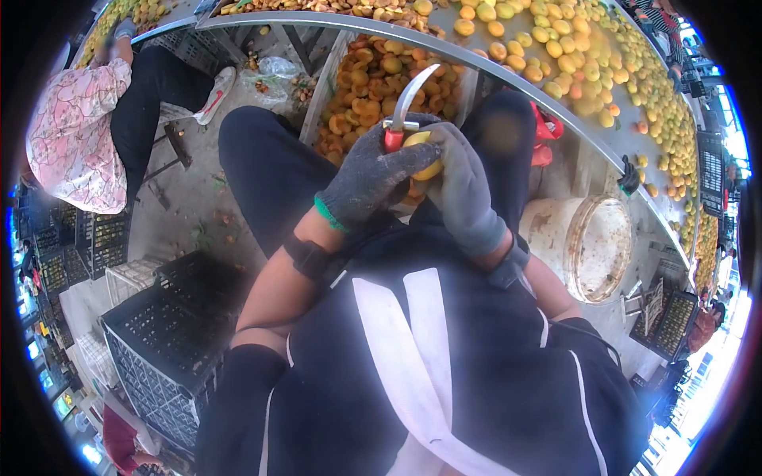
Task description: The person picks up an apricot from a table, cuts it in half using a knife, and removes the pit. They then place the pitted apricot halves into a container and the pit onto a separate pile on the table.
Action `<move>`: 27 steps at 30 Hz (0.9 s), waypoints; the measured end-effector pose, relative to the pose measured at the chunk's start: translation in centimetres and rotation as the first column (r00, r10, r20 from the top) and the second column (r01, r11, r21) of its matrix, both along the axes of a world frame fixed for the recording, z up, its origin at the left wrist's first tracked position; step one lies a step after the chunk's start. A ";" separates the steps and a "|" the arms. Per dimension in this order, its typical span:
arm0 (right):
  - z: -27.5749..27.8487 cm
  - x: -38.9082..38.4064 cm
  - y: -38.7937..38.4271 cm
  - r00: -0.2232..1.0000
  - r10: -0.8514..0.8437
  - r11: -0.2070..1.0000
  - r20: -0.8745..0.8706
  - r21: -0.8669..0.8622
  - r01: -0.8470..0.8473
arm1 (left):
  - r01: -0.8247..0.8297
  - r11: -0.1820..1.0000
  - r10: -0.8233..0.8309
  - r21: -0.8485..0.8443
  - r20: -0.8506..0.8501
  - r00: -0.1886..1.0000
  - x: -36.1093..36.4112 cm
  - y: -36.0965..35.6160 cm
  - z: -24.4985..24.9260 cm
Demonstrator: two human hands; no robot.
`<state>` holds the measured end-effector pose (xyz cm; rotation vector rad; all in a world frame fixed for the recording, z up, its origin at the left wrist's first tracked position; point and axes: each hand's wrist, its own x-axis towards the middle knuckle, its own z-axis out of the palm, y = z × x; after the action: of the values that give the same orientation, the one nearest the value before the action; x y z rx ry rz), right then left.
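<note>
My left hand (369, 174), in a dark glove with a green cuff, is closed around the red handle of a curved knife (412, 93). The blade points up and away from me, clear of the fruit. Pressed between both hands is a yellow apricot (429, 168), with my right hand (467, 186) in a grey glove closed on it from the right. Gloved fingers cover much of the apricot, so any cut in it is hard to make out. Beyond my hands, between my knees, a crate (318, 101) holds many orange apricot halves (369, 83).
A metal-edged table (508, 75) curves ahead, with whole apricots (567, 40) on it. At my right lies a dirty white bucket (556, 230); at my left stands a black plastic crate (163, 349). A person in a pink patterned top (75, 131) sits at the left.
</note>
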<state>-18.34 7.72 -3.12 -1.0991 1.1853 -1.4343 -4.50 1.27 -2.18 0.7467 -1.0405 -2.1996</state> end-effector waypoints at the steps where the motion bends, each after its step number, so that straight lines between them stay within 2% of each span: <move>1: 0.1 0.1 -0.2 1.000 0.002 1.000 0.001 0.001 -0.002 | -0.011 0.997 0.013 -0.070 0.041 0.999 -0.1 -0.1 0.0; 2: 0.4 0.1 -0.5 0.976 -0.027 0.983 0.216 0.185 -0.014 | -0.018 0.990 0.030 -0.139 0.080 0.996 -0.2 0.0 -0.1; 3: 0.8 0.2 -0.7 0.907 -0.095 0.933 0.411 0.355 -0.063 | -0.020 0.990 0.031 -0.139 0.080 0.996 -0.3 0.0 -0.3; 6: 1.5 0.5 -0.8 0.866 -0.163 0.902 0.472 0.427 -0.062 | -0.034 0.979 0.044 -0.200 0.046 0.998 -0.3 0.0 -0.8; 7: 1.2 -0.1 -0.6 0.867 -0.164 0.902 0.471 0.427 -0.061 | 0.030 0.962 0.004 -0.271 0.124 0.992 -0.1 -0.2 -0.6; 8: 0.5 -1.1 -0.3 0.824 -0.062 0.894 0.563 0.399 -0.205 | 0.098 0.936 -0.029 -0.337 0.204 0.979 0.0 -0.4 -0.4; 9: -0.1 -1.6 -0.1 0.761 0.035 0.869 0.648 0.356 -0.343 | 0.099 0.936 -0.030 -0.338 0.203 0.979 0.0 -0.5 -0.5; 10: -0.9 -1.5 0.2 0.762 0.033 0.869 0.647 0.358 -0.341 | 0.105 0.924 -0.014 -0.368 0.241 0.970 0.0 -0.5 -0.6; 12: -1.8 -0.4 0.4 0.912 -0.002 0.915 0.409 0.369 -0.164 | 0.108 0.910 0.008 -0.400 0.277 0.961 0.0 -0.5 -0.7; 13: -1.3 0.4 0.2 0.913 0.003 0.915 0.408 0.367 -0.167 | 0.107 0.891 0.024 -0.440 0.283 0.959 0.1 -0.4 -0.8; 14: -0.5 1.5 0.0 0.959 -0.088 0.973 0.271 0.230 0.024 | 0.109 0.872 0.039 -0.477 0.289 0.956 0.1 -0.3 -0.8; 15: -0.1 2.4 -0.1 0.967 -0.207 0.978 0.148 0.060 0.200 | 0.109 0.872 0.039 -0.478 0.290 0.956 0.0 0.1 -0.5; 17: -0.9 3.0 -1.0 0.959 -0.265 0.964 0.098 0.003 0.266 | -0.124 0.901 0.163 -0.417 0.060 0.985 -0.4 0.9 0.6; 19: -0.8 2.9 -1.0 0.943 -0.329 0.942 0.047 -0.056 0.332 | -0.143 0.894 0.177 -0.424 0.042 0.983 -0.5 1.1 1.3; 21: 0.6 2.5 -0.6 0.936 -0.222 0.971 0.273 0.146 0.188 | -0.166 0.884 0.199 -0.438 0.029 0.980 -0.3 1.1 1.6; 24: 2.3 1.9 0.0 0.786 -0.124 0.926 0.606 0.354 -0.127 | -0.095 0.841 0.187 -0.533 0.121 0.975 0.4 1.0 1.2; 25: 2.1 1.5 0.0 0.786 -0.119 0.926 0.607 0.353 -0.132 | -0.078 0.739 0.237 -0.669 0.150 0.960 0.5 0.9 1.0; 26: 1.6 1.1 0.0 0.685 -0.092 0.915 0.723 0.332 -0.227 | -0.049 0.616 0.292 -0.786 0.170 0.941 0.5 0.8 0.9; 27: 1.0 0.9 0.1 0.567 -0.074 0.900 0.820 0.300 -0.316 | -0.052 0.615 0.296 -0.787 0.170 0.940 0.5 0.8 0.8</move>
<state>-17.45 7.80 -2.13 -0.1098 0.6347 -1.2474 -4.01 2.08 -1.38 0.7053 -1.8024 -1.2536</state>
